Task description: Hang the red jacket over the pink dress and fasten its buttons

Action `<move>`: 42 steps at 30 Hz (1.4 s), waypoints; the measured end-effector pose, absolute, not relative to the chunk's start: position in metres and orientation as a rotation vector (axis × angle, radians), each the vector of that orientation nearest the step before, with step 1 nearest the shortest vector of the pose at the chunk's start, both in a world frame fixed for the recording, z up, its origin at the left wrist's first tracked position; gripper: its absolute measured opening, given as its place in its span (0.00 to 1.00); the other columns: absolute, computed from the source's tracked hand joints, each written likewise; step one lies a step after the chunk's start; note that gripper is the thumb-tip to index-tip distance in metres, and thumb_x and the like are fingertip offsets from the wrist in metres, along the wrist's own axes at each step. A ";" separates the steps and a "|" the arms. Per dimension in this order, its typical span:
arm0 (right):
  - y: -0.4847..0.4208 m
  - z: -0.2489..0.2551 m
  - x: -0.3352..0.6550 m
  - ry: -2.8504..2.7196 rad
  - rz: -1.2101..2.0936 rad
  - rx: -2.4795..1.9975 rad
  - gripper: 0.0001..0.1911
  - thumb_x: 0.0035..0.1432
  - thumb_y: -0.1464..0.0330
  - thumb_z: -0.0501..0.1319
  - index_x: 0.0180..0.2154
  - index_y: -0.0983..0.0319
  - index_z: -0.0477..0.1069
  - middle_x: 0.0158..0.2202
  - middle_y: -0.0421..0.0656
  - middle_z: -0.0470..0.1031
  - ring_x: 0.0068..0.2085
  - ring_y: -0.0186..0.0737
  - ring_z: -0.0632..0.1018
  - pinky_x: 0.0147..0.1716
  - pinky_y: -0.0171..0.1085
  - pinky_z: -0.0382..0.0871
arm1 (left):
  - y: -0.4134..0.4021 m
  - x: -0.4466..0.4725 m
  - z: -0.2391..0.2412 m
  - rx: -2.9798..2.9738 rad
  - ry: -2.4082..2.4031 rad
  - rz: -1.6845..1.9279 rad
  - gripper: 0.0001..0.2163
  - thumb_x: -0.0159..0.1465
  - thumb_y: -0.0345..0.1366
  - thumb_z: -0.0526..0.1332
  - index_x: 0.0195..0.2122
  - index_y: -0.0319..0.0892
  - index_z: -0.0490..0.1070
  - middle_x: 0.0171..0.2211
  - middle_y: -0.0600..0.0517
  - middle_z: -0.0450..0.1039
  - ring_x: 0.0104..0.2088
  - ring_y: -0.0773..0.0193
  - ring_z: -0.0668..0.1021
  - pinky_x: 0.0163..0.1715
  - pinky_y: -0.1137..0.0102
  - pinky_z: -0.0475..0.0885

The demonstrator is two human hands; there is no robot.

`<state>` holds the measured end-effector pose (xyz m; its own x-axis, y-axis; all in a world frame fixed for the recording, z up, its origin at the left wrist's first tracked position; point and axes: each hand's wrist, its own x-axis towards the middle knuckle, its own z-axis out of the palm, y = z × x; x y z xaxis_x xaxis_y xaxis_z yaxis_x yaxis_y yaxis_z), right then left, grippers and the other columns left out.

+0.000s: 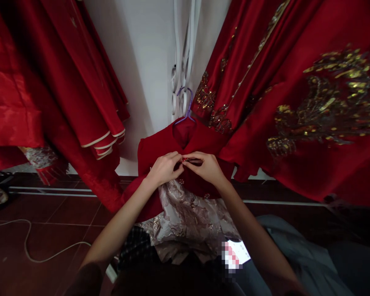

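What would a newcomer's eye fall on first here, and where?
Probably the red top at the centre, on a purple hanger, with the left hand and right hand close together at its front. Next, gold sequined embroidery on the red garment hanging at right, and a bright screen low, right of centre.

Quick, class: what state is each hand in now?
Left hand: closed, pinching the red garment.
Right hand: closed, pinching the same red garment.

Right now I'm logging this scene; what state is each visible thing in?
Red top: on hanger, front pinched
Left hand: pinching red top
Right hand: pinching red top
Hanger: hook upward
Pale cloth: crumpled
Phone: screen lit
Cord: loosely curved
Side clothes: hanging
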<state>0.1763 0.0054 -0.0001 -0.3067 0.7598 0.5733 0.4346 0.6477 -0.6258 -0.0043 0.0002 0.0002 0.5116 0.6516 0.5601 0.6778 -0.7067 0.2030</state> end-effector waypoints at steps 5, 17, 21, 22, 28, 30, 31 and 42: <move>0.006 0.005 0.181 -1.997 0.443 -0.945 0.12 0.52 0.66 0.63 0.40 0.59 0.78 0.38 0.41 0.79 0.38 0.39 0.79 0.40 0.36 0.74 | 0.001 -0.007 0.004 -2.755 -1.136 -0.976 0.04 0.62 0.32 0.53 0.35 0.41 0.67 0.33 0.52 0.68 0.34 0.66 0.72 0.34 0.72 0.67; 0.007 0.011 0.180 -2.147 0.381 -0.900 0.11 0.52 0.71 0.59 0.39 0.59 0.75 0.39 0.41 0.77 0.39 0.39 0.77 0.42 0.39 0.72 | 0.001 -0.007 0.000 -2.710 -1.105 -0.839 0.08 0.64 0.33 0.50 0.35 0.41 0.69 0.31 0.51 0.67 0.33 0.65 0.72 0.32 0.72 0.66; 0.010 -0.006 0.173 -1.973 0.387 -0.935 0.17 0.52 0.73 0.56 0.46 0.61 0.65 0.43 0.46 0.71 0.42 0.39 0.75 0.42 0.40 0.72 | -0.005 -0.002 -0.007 -2.718 -1.188 -0.998 0.11 0.64 0.35 0.53 0.46 0.44 0.67 0.43 0.48 0.66 0.45 0.62 0.71 0.38 0.71 0.69; 0.008 -0.014 0.172 -1.910 0.395 -0.950 0.19 0.53 0.72 0.55 0.49 0.62 0.61 0.45 0.48 0.69 0.44 0.40 0.74 0.43 0.40 0.71 | -0.007 -0.004 -0.010 -2.737 -1.212 -1.035 0.14 0.63 0.36 0.54 0.50 0.45 0.65 0.47 0.48 0.64 0.47 0.61 0.70 0.40 0.70 0.70; -0.019 -0.078 0.180 -1.906 0.242 -1.103 0.39 0.50 0.70 0.58 0.61 0.63 0.43 0.58 0.56 0.56 0.53 0.48 0.67 0.49 0.48 0.66 | -0.018 -0.049 -0.043 -2.742 -1.542 -1.099 0.27 0.59 0.35 0.58 0.60 0.46 0.53 0.52 0.46 0.62 0.51 0.59 0.70 0.50 0.64 0.67; -0.030 -0.096 0.189 -2.012 0.077 -1.198 0.40 0.47 0.74 0.56 0.62 0.63 0.45 0.61 0.55 0.53 0.57 0.53 0.63 0.51 0.53 0.62 | -0.024 -0.072 -0.057 -2.706 -1.660 -1.045 0.21 0.59 0.33 0.56 0.55 0.45 0.59 0.50 0.47 0.66 0.50 0.58 0.72 0.49 0.62 0.67; -0.035 -0.104 0.194 -2.042 0.007 -1.248 0.39 0.46 0.76 0.55 0.61 0.62 0.47 0.61 0.54 0.53 0.58 0.54 0.62 0.51 0.55 0.60 | -0.027 -0.082 -0.062 -2.697 -1.729 -1.009 0.18 0.59 0.32 0.56 0.52 0.45 0.61 0.48 0.47 0.68 0.47 0.58 0.74 0.47 0.62 0.68; -0.047 -0.100 0.239 -1.618 0.240 -1.459 0.20 0.48 0.71 0.54 0.46 0.60 0.63 0.35 0.44 0.74 0.35 0.43 0.76 0.35 0.39 0.68 | -0.066 -0.072 -0.016 -2.861 -1.760 -1.562 0.11 0.66 0.39 0.49 0.46 0.45 0.64 0.42 0.50 0.71 0.43 0.65 0.73 0.48 0.69 0.66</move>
<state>0.2395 -0.0470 -0.1002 0.1188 0.8664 0.4850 0.6886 0.2800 -0.6689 -0.0717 -0.0662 -0.0160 0.2552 0.9023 0.3473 0.4524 -0.4289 0.7819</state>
